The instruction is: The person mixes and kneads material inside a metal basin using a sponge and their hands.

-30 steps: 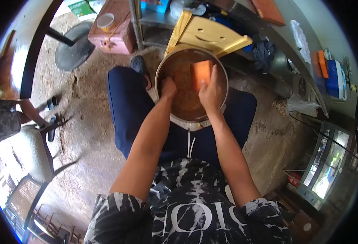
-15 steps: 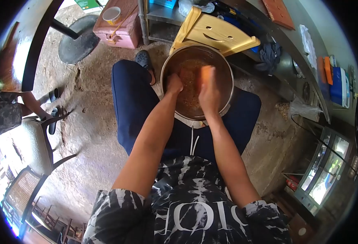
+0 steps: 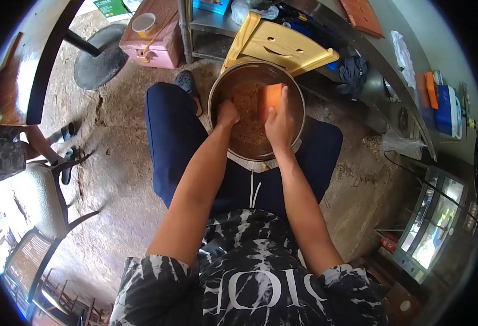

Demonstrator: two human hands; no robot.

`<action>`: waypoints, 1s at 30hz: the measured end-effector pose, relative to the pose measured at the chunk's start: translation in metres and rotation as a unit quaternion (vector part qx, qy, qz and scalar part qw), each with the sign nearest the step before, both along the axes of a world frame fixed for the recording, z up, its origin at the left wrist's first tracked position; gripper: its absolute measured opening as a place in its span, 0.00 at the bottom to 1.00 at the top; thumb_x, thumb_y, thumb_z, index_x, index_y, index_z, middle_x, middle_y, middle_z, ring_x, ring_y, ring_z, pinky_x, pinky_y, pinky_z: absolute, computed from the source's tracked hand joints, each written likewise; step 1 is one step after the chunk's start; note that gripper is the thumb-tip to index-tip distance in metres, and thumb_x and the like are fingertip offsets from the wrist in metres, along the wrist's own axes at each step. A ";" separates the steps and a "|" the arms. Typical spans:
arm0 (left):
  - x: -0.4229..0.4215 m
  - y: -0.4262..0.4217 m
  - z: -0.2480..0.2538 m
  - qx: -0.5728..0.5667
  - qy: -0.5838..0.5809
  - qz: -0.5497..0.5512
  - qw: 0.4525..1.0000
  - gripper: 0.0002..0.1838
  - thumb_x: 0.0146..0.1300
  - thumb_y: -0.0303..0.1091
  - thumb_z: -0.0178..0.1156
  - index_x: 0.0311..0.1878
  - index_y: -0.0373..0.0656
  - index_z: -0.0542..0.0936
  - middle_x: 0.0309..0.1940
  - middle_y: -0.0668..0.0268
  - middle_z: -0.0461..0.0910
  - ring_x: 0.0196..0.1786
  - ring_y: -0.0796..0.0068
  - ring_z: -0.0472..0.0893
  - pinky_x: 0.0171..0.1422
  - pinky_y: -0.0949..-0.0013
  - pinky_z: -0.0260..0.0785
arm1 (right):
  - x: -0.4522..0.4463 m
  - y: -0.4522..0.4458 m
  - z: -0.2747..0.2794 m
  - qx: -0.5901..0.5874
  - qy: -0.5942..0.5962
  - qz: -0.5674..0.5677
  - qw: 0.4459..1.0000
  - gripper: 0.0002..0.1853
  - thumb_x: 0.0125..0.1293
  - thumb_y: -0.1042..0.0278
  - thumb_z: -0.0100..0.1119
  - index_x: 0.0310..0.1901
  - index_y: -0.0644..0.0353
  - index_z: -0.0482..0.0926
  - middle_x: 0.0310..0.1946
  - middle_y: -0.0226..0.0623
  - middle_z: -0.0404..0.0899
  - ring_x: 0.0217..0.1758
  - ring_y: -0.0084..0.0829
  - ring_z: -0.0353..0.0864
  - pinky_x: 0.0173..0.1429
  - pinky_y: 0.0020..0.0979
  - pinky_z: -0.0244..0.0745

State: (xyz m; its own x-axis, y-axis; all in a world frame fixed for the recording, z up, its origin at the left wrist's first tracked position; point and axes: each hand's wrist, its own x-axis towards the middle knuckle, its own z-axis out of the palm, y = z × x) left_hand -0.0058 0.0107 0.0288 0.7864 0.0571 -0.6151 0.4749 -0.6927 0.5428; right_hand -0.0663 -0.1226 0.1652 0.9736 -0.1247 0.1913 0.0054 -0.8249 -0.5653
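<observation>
A wide, deep metal pot [image 3: 302, 122] sits between my knees, with a brown, grainy layer over its bottom. My right hand [image 3: 280, 126] is inside it, gripping an orange rectangular block [image 3: 270, 101] between thumb and fingers; the block stands on edge, tilted. My left hand [image 3: 227, 113] reaches into the left side of the pot with its fingers curled. What those fingers hold, if anything, is hidden.
A yellow wooden stool [image 3: 287, 43] with a smiling cut-out stands just beyond the pot. A pink cooler box [image 3: 154, 54] carries a tub [image 3: 144, 23]. Another person's legs [image 3: 38, 144] are by a chair [image 3: 46, 201] on the left. A glass-fronted cabinet [image 3: 431, 223] stands right.
The orange block, blurred before, now shows sharply and is slightly left and tilted more. My left hand stays in the pot. The whole view has shifted a little.
</observation>
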 end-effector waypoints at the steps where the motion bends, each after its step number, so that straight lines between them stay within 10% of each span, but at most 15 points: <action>1: -0.002 -0.001 0.002 -0.006 -0.010 0.013 1.000 0.15 0.56 0.25 0.68 0.48 0.36 0.85 0.50 0.41 0.83 0.56 0.46 0.84 0.56 0.53 0.80 | -0.003 0.003 -0.002 0.000 0.005 0.004 1.000 0.41 0.67 0.78 0.56 0.80 0.54 0.51 0.66 0.58 0.73 0.60 0.58 0.80 0.59 0.46 0.79; 6: 0.007 0.004 0.003 -0.007 -0.007 0.000 1.000 0.17 0.54 0.26 0.70 0.48 0.33 0.85 0.50 0.38 0.83 0.57 0.45 0.83 0.56 0.52 0.79 | -0.003 0.005 -0.023 -0.065 -0.013 0.060 0.996 0.40 0.67 0.78 0.55 0.80 0.57 0.52 0.67 0.58 0.73 0.60 0.58 0.79 0.59 0.45 0.79; 15: -0.003 0.001 -0.010 -0.044 -0.035 0.069 0.996 0.38 0.73 0.65 0.46 0.48 0.32 0.85 0.51 0.37 0.82 0.58 0.40 0.81 0.60 0.48 0.76 | -0.012 0.029 -0.045 -0.019 -0.011 0.086 0.996 0.40 0.67 0.78 0.56 0.80 0.54 0.54 0.64 0.57 0.76 0.62 0.56 0.79 0.62 0.45 0.78; 17: -0.008 -0.007 -0.030 -0.104 -0.284 0.148 0.942 0.38 0.73 0.65 0.47 0.51 0.33 0.84 0.53 0.37 0.81 0.59 0.39 0.80 0.61 0.47 0.75 | 0.010 0.029 -0.017 -0.016 -0.072 0.132 0.988 0.40 0.67 0.78 0.56 0.80 0.54 0.54 0.64 0.58 0.76 0.63 0.55 0.79 0.62 0.46 0.78; 20: -0.002 0.006 -0.010 -0.079 -0.052 0.073 0.993 0.38 0.72 0.66 0.48 0.55 0.34 0.83 0.54 0.36 0.80 0.61 0.40 0.79 0.62 0.47 0.74 | 0.012 0.026 0.008 -0.023 -0.045 0.034 0.998 0.40 0.67 0.78 0.55 0.80 0.54 0.54 0.63 0.58 0.76 0.60 0.57 0.81 0.60 0.47 0.79; 30: -0.001 0.008 -0.005 -0.080 -0.013 0.075 0.994 0.42 0.69 0.69 0.50 0.51 0.29 0.83 0.54 0.36 0.80 0.60 0.42 0.80 0.62 0.47 0.75 | 0.011 0.020 0.012 -0.021 -0.060 0.037 0.997 0.37 0.68 0.75 0.56 0.79 0.55 0.56 0.68 0.51 0.73 0.62 0.55 0.79 0.61 0.46 0.78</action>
